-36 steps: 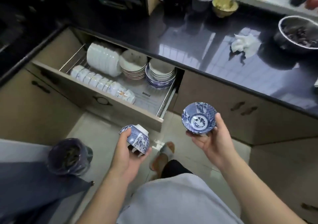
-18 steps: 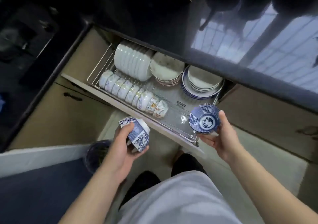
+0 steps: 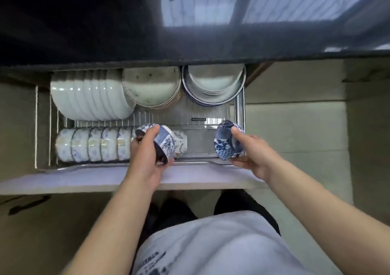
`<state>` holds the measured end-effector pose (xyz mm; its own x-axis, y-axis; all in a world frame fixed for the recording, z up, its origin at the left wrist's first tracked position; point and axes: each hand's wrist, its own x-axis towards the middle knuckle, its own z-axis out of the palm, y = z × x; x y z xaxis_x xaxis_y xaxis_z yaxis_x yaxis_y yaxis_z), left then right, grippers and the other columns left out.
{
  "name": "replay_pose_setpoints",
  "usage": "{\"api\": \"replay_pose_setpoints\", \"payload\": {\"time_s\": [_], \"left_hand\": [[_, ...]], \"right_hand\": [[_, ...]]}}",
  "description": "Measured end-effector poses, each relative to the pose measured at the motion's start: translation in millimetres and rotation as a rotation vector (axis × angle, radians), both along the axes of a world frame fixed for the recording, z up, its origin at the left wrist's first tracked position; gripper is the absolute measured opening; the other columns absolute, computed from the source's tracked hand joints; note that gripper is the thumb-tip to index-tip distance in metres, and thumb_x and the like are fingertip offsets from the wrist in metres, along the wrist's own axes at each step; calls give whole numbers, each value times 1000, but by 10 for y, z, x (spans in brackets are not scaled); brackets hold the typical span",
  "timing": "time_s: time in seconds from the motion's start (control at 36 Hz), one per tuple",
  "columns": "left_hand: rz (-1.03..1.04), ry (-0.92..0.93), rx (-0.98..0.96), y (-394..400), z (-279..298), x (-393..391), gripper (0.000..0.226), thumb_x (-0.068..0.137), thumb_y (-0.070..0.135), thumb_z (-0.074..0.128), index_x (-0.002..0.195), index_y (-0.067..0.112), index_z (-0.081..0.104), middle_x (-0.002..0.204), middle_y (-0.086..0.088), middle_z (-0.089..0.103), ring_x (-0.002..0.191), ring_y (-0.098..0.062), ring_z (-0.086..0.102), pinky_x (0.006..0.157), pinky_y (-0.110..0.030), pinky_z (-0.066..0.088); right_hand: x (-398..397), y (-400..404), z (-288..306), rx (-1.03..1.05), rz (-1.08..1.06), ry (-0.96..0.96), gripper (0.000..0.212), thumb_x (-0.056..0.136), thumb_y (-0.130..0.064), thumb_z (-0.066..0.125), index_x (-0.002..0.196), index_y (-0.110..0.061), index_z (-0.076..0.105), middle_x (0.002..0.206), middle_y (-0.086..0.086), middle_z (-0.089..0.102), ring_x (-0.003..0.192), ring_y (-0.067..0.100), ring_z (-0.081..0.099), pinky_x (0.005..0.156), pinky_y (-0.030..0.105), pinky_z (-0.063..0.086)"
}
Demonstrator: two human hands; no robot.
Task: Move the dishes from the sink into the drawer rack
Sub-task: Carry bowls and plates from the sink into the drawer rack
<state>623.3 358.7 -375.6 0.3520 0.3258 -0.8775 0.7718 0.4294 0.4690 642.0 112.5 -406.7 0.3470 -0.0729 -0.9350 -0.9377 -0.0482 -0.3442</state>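
Both blue-and-white bowls are down over the drawer rack (image 3: 238, 106) now, where half a second ago they hung out in front of it. The left bowl (image 3: 163, 141), turned on its side, sits at the end of the front row of small bowls (image 3: 92, 144), right against the last patterned one. Left hand (image 3: 147, 158) is clamped round it. The right bowl (image 3: 226, 140), also tipped over, is near the rack's front right corner, gripped by the right hand (image 3: 253, 156). Neither is let go yet. Looks like racking is next. White plates (image 3: 90, 99) line the back.
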Motion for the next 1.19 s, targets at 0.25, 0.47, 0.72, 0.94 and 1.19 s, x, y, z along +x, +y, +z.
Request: {"api": "replay_pose_setpoints", "payload": {"time_s": [0.25, 0.47, 0.72, 0.94, 1.19], "left_hand": [[-382, -67, -23, 470, -730, 366, 40, 92, 38, 71, 128, 33, 55, 116, -2, 75, 106, -29, 72, 85, -50, 61], [-357, -148, -3, 612, -958, 148, 41, 93, 36, 71, 130, 41, 54, 118, 8, 74, 105, -17, 73, 92, -53, 59], [-348, -176, -73, 598, -986, 11, 55, 93, 30, 71, 142, 35, 48, 123, 8, 72, 106, -14, 73, 95, -52, 58], [-336, -168, -93, 612, -980, 23, 46, 95, 31, 69, 137, 37, 51, 122, 9, 72, 108, -16, 72, 98, -57, 55], [-379, -170, -133, 570, -961, 46, 52, 94, 33, 69, 140, 39, 48, 124, 12, 71, 112, -15, 70, 100, -55, 54]], "right_hand": [[-71, 373, -583, -212, 22, 47, 103, 47, -86, 72, 121, -16, 61, 112, 4, 70, 98, 24, 67, 93, 46, 58], [107, 977, -907, -289, 256, 40, 43, 88, -50, 75, 79, -15, 53, 88, 7, 70, 77, 17, 62, 73, 35, 48], [208, 1210, -1123, -318, 229, 93, 42, 87, -45, 78, 72, -12, 57, 71, 5, 71, 80, 23, 68, 79, 34, 54], [146, 1346, -1426, -223, 158, 127, 46, 81, -51, 81, 90, -9, 64, 88, 10, 77, 94, 29, 73, 92, 49, 59], [79, 1091, -1582, -109, 236, 74, 109, 43, -83, 70, 122, -8, 62, 115, 6, 74, 109, 28, 70, 101, 49, 54]]}}
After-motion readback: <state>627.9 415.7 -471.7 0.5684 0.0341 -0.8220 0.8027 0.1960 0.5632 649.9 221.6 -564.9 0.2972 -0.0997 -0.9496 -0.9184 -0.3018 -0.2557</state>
